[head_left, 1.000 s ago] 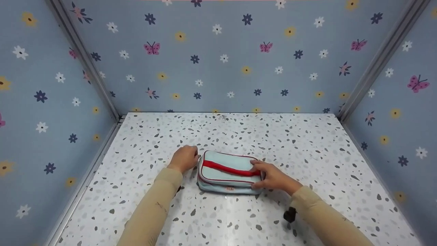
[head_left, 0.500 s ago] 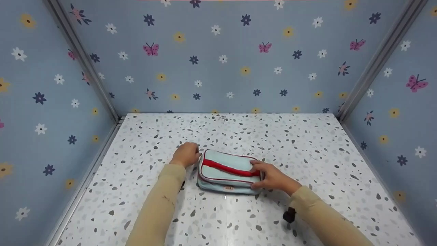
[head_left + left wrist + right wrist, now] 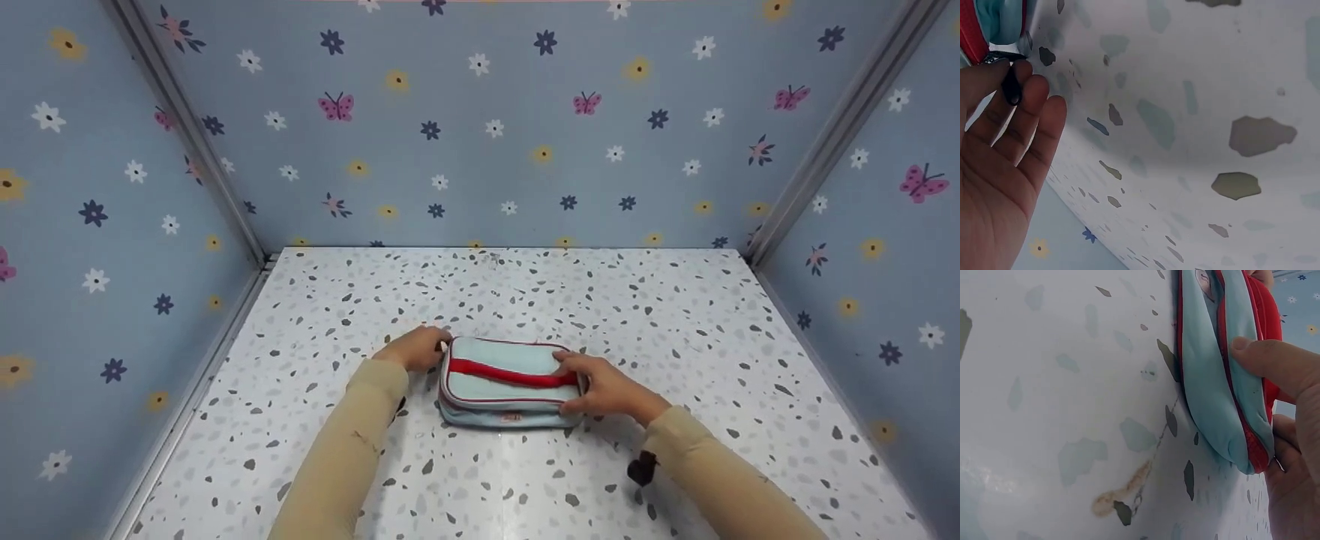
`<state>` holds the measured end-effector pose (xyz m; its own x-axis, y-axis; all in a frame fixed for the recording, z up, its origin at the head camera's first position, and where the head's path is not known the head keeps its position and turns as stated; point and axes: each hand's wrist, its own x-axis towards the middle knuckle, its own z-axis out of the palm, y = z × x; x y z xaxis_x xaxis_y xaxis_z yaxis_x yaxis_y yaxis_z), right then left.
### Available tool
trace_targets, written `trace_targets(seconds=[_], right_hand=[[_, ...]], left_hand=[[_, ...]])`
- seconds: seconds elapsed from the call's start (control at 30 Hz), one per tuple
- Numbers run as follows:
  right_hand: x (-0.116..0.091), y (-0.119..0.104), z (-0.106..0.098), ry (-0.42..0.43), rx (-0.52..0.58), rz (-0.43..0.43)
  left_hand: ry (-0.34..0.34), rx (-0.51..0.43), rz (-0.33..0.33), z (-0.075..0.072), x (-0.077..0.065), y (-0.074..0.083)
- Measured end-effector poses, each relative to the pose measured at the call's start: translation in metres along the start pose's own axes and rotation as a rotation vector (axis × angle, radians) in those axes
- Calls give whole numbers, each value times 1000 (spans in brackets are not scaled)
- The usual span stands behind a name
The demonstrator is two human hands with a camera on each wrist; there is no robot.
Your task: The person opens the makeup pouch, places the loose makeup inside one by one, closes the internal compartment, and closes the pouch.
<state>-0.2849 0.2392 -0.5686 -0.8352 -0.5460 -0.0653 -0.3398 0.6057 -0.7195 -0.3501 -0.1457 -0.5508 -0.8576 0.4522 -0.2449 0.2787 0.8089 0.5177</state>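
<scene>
A light-blue zippered pouch [image 3: 510, 391] with red piping and a red strap handle [image 3: 510, 373] lies flat on the speckled tabletop. My left hand [image 3: 417, 349] is at its far left corner. In the left wrist view, that hand's thumb and fingers pinch a black zipper pull [image 3: 1012, 89] beside the pouch's edge. My right hand [image 3: 604, 386] grips the pouch's right end. The right wrist view shows the thumb [image 3: 1258, 354] pressing the side above the red zipper [image 3: 1230, 377], with the other fingers round the end, partly hidden.
The white speckled table [image 3: 675, 315] extends all round the pouch. Blue flowered panels [image 3: 480, 150] enclose it at the back and both sides, with grey metal posts [image 3: 184, 127] at the corners. A small brown stain [image 3: 1120, 492] marks the tabletop.
My left hand first moved slightly away, then came round the pouch's far left corner. The pouch has turned and shifted slightly right, with my right hand still on its end.
</scene>
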Motion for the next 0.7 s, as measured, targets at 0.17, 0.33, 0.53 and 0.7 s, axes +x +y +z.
trace_targets(seconds=[0.17,0.33,0.53,0.7], right_hand=[[-1,0,-5,-12,-43,2],[-2,0,-6,-17,-53,12],[-2,0,-5,-12,-62,0],[-5,3,-7,33,-41,14]], left_hand=[[-26,-36,18,0,-3,1],[11,-81,23,5,-1,-3],[75,-88,59,12,-1,-8],[130,-44,-3,8,-7,-6]])
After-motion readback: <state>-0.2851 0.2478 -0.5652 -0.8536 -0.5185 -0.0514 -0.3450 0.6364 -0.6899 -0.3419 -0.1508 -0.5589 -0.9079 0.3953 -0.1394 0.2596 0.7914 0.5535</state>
